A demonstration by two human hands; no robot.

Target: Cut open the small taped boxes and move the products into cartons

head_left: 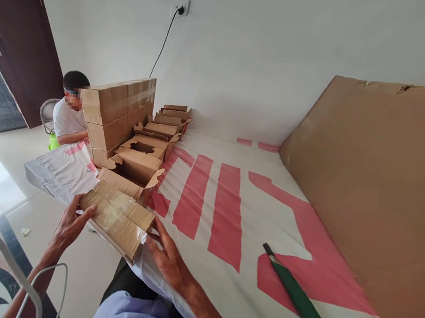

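A taped cardboard box [115,214] is held between both my hands, tilted above the near edge of the covered table. My left hand [72,223] grips its left end, thumb on top. My right hand [166,253] holds the right end, by a loose bit of clear tape. Just beyond it stands an open cardboard box [136,166], its flaps up and its inside dark. What is inside the taped box is hidden.
Several open boxes [162,128] run back in a row beside a stack of closed boxes [115,108]. A person [71,114] sits behind the stack. A green-handled tool [302,300] lies on the red-and-white cover [225,211]. A large cardboard sheet [376,186] leans on the right.
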